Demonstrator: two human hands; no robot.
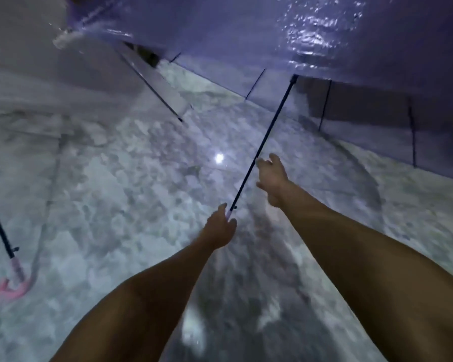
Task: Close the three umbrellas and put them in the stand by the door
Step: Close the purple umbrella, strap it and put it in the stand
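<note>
Umbrella (324, 35), purple, open, overhead; its shaft (262, 142) slants down to our left hand (221, 229), closed round the handle. Right hand (271, 177), fingers spread, just beside the shaft. Closing step: next, slide the runner down.

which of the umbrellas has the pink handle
The umbrella at far left, its pink handle resting on the floor. The purple-canopied umbrella is the other one, gripped by the left hand.

Pale marbled floor (131, 178) with one bright light reflection (218, 158).
</note>
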